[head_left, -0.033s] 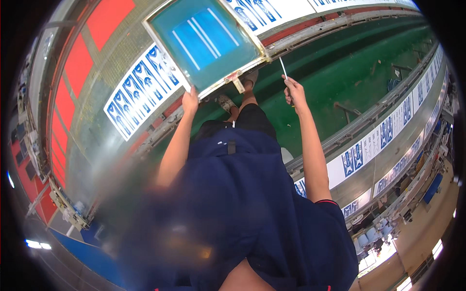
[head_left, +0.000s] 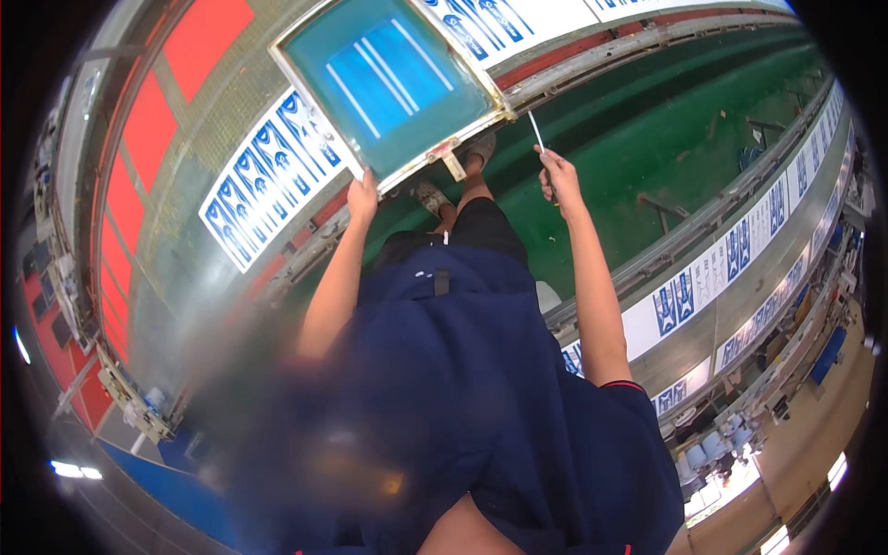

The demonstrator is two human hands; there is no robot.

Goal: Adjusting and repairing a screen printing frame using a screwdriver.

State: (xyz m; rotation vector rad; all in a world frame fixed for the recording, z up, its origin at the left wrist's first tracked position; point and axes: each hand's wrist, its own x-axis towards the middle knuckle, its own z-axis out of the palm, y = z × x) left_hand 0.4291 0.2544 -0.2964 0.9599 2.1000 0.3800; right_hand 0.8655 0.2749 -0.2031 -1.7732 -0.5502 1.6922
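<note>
A screen-printing frame (head_left: 407, 173) with pale rims and a teal mesh spans the upper middle. A brighter blue patch with white stripes (head_left: 375, 79) shows within the mesh. My left hand (head_left: 363, 196) is closed on the frame's near left corner. Off to the right of the frame, above the floor, my right hand (head_left: 560, 178) grips a thin white stick-like tool (head_left: 536, 129) that points up and away. Its lower part is hidden by my fingers. A white sheet with dark blue printed shapes (head_left: 268, 180) lies left of the frame.
Red panels (head_left: 148, 125) run along the long table at left. A metal bracket (head_left: 452, 162) juts from the frame's near rim. Between the tables is a green floor (head_left: 610, 185). A second table at right carries more blue-printed sheets (head_left: 737, 248) behind a metal rail.
My right hand and the white tool have shifted very slightly left. The left hand stays on the frame's corner.
</note>
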